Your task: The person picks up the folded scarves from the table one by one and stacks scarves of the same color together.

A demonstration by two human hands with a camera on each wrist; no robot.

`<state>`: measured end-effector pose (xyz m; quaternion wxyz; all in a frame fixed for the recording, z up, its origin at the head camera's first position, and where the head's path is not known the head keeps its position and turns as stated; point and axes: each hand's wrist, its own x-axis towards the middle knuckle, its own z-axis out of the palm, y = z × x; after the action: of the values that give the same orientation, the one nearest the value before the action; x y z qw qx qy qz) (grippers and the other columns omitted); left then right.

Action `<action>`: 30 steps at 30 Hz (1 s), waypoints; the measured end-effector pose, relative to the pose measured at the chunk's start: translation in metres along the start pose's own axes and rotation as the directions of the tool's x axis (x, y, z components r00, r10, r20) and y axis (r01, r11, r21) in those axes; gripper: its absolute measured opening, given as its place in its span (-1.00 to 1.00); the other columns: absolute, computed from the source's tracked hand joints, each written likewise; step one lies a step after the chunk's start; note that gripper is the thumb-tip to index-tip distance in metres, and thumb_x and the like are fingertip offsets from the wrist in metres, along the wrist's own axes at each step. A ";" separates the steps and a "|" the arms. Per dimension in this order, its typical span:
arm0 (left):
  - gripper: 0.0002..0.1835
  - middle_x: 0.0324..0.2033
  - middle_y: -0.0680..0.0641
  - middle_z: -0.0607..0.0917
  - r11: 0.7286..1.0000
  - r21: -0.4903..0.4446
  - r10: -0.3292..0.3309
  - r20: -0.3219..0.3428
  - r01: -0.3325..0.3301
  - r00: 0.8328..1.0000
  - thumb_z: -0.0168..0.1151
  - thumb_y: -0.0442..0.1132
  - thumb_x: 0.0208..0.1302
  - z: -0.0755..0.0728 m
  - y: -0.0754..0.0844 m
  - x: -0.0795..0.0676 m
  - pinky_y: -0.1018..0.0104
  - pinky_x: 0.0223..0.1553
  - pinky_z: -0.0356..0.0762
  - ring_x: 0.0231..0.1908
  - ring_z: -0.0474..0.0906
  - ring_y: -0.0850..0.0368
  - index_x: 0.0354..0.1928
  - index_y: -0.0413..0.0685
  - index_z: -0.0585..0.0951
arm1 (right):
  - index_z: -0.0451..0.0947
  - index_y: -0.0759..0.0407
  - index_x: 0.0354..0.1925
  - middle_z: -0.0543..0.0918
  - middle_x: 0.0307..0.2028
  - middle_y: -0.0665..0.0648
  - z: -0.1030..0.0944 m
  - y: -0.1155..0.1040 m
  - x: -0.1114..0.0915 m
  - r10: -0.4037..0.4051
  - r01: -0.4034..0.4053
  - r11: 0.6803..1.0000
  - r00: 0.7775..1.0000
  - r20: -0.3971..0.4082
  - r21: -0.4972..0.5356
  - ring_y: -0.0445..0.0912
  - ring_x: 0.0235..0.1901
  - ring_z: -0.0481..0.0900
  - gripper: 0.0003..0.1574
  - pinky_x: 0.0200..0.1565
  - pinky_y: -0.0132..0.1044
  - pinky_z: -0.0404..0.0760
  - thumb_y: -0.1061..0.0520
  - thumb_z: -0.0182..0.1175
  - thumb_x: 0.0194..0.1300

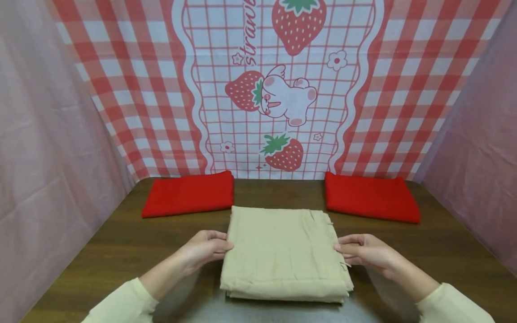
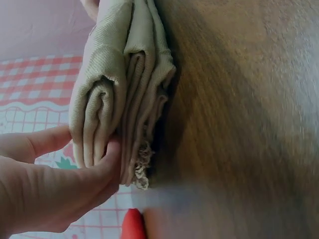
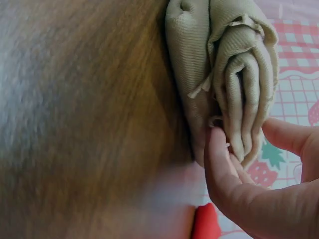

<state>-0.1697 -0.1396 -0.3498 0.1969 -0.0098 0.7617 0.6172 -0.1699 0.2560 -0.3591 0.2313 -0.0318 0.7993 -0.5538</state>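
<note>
A folded beige cloth [image 1: 278, 251] lies flat on top of another folded beige cloth [image 2: 144, 94] near the table's front. At the left side, my left hand [image 1: 203, 251] pinches the upper cloth's folded layers, thumb on top and fingers underneath. My right hand [image 1: 371, 253] grips the upper cloth the same way at the right side. In the right wrist view, its fingers reach between the upper cloth [image 3: 244, 94] and the lower cloth [image 3: 189, 74]. Loose threads hang from the right edge, and a frayed edge [image 2: 143, 167] shows on the lower cloth.
Two folded red cloths lie toward the back of the brown wooden table [image 1: 278, 193], one at left [image 1: 190, 195] and one at right [image 1: 371, 197]. Behind the table hangs a strawberry-print checked curtain [image 1: 266, 112]. Pink drapes hang at both sides.
</note>
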 end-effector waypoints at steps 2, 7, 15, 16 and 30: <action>-0.49 -0.01 -0.29 0.63 0.996 0.083 0.036 -0.057 -0.031 0.998 0.25 -0.30 0.22 0.000 0.001 -0.002 0.09 0.06 0.61 -0.09 0.64 0.06 0.15 -0.46 0.40 | 0.18 0.65 0.25 0.65 0.00 0.21 0.001 -0.002 -0.003 -0.022 0.021 0.999 0.999 -0.024 -0.043 -0.17 -0.11 0.66 -0.16 -0.03 -0.23 0.68 0.00 0.18 0.34; -0.44 0.02 -0.24 0.66 0.938 0.328 0.172 -0.171 -0.109 0.970 0.35 -0.28 0.14 0.003 0.005 -0.008 0.07 0.03 0.61 0.01 0.62 -0.07 0.17 -0.35 0.45 | 0.33 0.52 0.20 0.66 -0.01 0.31 0.006 -0.008 -0.010 -0.097 0.065 0.968 0.988 -0.121 -0.241 -0.09 -0.10 0.67 -0.26 -0.10 -0.27 0.69 0.01 0.25 0.28; -0.44 0.13 -0.21 0.61 0.860 0.453 0.328 -0.134 -0.236 0.935 0.36 -0.28 0.13 0.012 0.023 -0.023 0.05 0.14 0.55 0.11 0.57 -0.10 0.20 -0.23 0.47 | 0.51 0.33 0.07 0.69 -0.04 0.26 0.026 -0.023 -0.022 -0.383 0.157 0.765 0.890 -0.246 -0.625 0.08 -0.07 0.68 -0.34 -0.09 -0.11 0.67 -0.04 0.38 0.12; -0.43 0.15 -0.20 0.60 0.849 0.466 0.342 -0.125 -0.250 0.931 0.36 -0.27 0.14 0.013 0.025 -0.025 0.04 0.15 0.54 0.12 0.57 -0.11 0.21 -0.22 0.47 | 0.53 0.31 0.06 0.69 -0.04 0.25 0.029 -0.025 -0.023 -0.421 0.169 0.735 0.872 -0.248 -0.656 0.08 -0.07 0.68 -0.35 -0.08 -0.06 0.66 -0.04 0.40 0.10; -0.46 0.18 -0.09 0.59 0.604 0.616 0.539 0.152 -0.506 0.828 0.31 -0.21 0.20 0.028 0.035 -0.033 -0.04 0.16 0.52 0.18 0.52 -0.09 0.23 -0.10 0.46 | 0.58 0.18 0.04 0.72 -0.04 0.08 0.040 -0.050 -0.033 -0.648 0.327 0.478 0.758 -0.076 -0.815 0.02 -0.05 0.68 -0.39 -0.06 -0.02 0.65 0.03 0.46 0.01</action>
<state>-0.1407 -0.1127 -0.3112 -0.0192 0.2646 0.8970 0.3536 -0.1349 0.2118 -0.3146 -0.1333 -0.2505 0.9374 -0.2020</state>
